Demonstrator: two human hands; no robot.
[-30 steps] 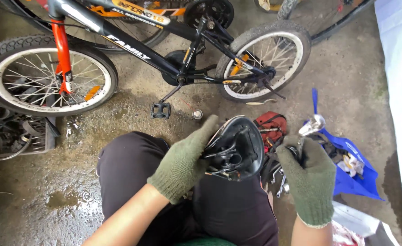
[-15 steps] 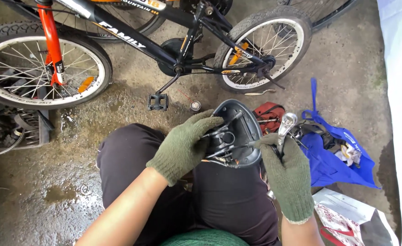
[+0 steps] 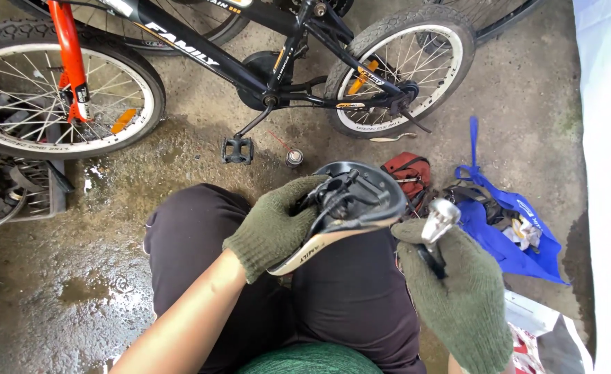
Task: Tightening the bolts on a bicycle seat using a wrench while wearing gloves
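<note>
An upturned black bicycle saddle point(image 3: 350, 208) is gripped by the left hand point(image 3: 274, 225); a metal tool point(image 3: 436, 225) is clenched in the right hand point(image 3: 458, 294), beside a blue bag point(image 3: 506, 228).

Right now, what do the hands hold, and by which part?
The left hand grips the upturned bicycle saddle by its side edge. The right hand holds a metal wrench by its handle, head up.
</note>
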